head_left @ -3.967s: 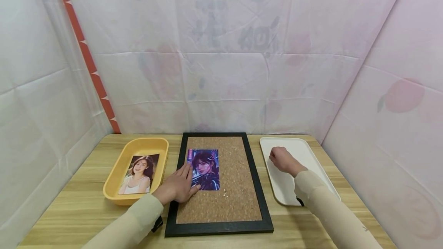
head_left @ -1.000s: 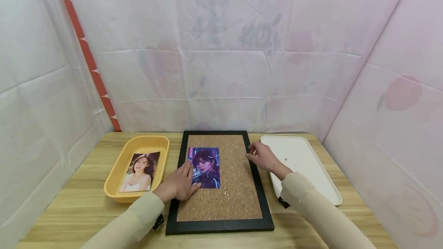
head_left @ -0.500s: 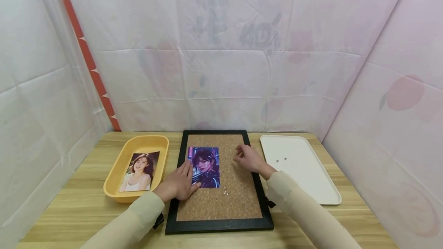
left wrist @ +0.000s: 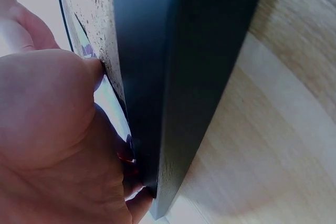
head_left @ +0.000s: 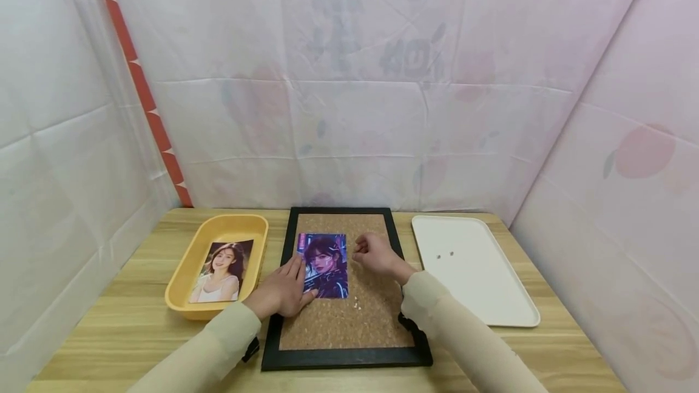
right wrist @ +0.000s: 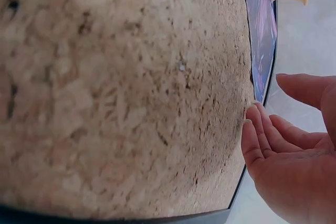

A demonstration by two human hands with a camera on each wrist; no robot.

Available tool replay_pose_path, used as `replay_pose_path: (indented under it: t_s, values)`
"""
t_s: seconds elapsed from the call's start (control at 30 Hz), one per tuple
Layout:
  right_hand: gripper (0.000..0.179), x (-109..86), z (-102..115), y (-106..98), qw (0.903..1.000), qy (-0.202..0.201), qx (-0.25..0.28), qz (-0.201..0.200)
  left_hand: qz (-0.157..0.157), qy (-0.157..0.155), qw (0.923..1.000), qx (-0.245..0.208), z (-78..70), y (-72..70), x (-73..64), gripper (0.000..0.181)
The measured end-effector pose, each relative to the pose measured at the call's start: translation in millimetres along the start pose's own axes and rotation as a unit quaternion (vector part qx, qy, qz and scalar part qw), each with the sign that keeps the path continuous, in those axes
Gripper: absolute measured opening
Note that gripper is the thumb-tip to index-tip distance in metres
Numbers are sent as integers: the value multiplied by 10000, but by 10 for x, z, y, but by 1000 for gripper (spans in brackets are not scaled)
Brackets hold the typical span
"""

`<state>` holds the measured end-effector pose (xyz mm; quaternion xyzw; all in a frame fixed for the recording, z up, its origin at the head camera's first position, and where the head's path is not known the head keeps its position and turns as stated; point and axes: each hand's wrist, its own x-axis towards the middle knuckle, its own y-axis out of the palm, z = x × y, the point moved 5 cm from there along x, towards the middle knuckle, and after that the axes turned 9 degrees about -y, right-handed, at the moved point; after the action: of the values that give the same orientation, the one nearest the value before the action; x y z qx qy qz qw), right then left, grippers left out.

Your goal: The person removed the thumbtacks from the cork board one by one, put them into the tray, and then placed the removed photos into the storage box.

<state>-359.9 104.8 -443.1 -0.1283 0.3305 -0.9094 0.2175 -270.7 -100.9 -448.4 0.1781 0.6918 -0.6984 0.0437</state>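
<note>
My left hand lies with its fingers extended over the left edge of a purple-blue illustrated picture card. The card rests flat on a cork board with a black frame. Just right of the card, my right hand is over the cork, thumb and bent fingers forward. In the right wrist view its fingertips come right at the card's edge, and the thumb stands apart. I cannot tell whether a small thing is held there. Two tiny dark pin-like pieces lie on the white tray.
At the left a yellow basin contains a portrait photo. White specks show on the cork below the card. The wooden table backs onto a white patterned cloth, with more cloth at both sides.
My right hand has moved left from the white tray, across the black frame, to beside the card. The tiny pieces on the tray have come into view. My left hand has stayed put.
</note>
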Motion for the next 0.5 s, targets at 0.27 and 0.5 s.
replay_pose_path:
  t_s: [0.27, 0.5]
  values:
    - [28, 78, 25, 93, 9986, 161, -481, 137, 24, -17, 10000, 70, 2, 30, 23, 75]
    - [18, 120, 106, 129, 9949, 743, -622, 281, 56, -13, 10000, 47, 9, 34, 31, 76]
